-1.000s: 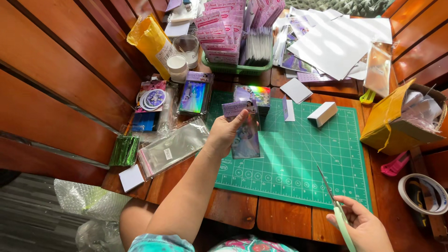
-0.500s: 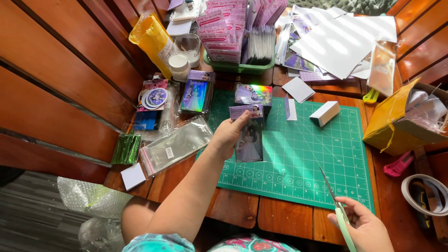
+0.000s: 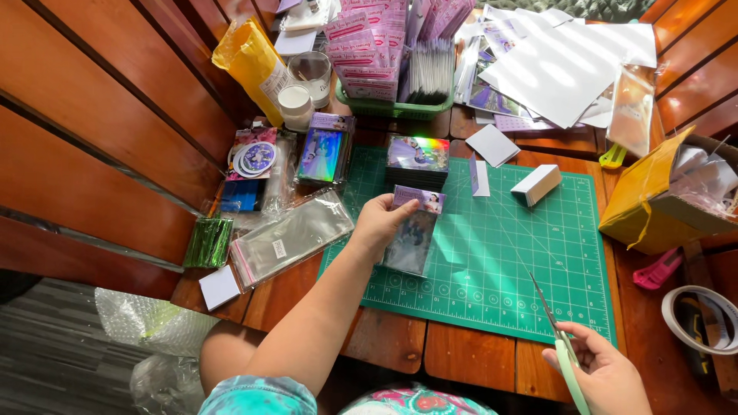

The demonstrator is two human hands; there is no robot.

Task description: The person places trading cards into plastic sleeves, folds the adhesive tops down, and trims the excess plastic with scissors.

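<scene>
My left hand (image 3: 379, 224) pinches a clear-sleeved photo card packet (image 3: 413, 231) by its purple top, holding it over the left part of the green cutting mat (image 3: 500, 261). My right hand (image 3: 607, 375) grips pale green scissors (image 3: 560, 346) near the mat's front right corner, blades pointing up and away. A stack of holographic cards (image 3: 417, 157) lies just beyond the packet on the mat.
Clear sleeves (image 3: 288, 234) and green foil (image 3: 208, 241) lie left of the mat. A green basket of packets (image 3: 392, 107) and white papers (image 3: 565, 61) sit at the back. A yellow box (image 3: 653, 200), pink cutter (image 3: 656, 270) and tape roll (image 3: 703, 319) stand right.
My left hand has drawn the sleeved packet slightly nearer and lower over the mat. The right hand with the scissors has barely moved.
</scene>
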